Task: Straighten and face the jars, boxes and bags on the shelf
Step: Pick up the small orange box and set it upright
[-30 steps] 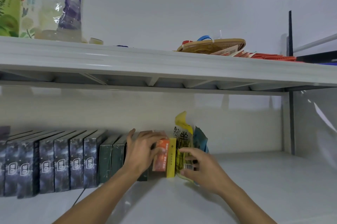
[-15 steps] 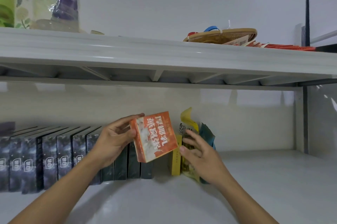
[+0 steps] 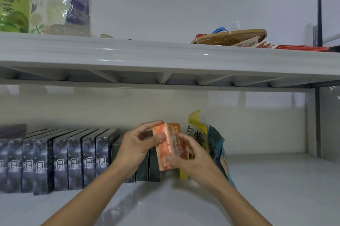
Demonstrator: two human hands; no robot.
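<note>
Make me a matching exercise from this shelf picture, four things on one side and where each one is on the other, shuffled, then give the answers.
Things:
1. orange box
2. woven tray
3. blue bag
4. dark patterned boxes

Places:
A. upper shelf, right part
B. lower shelf, standing in a row on the left
C. held in both hands in front of the lower shelf
D. lower shelf, rightmost item, past the yellow bag

Pairs: 1-C, 2-A, 3-D, 4-B
</note>
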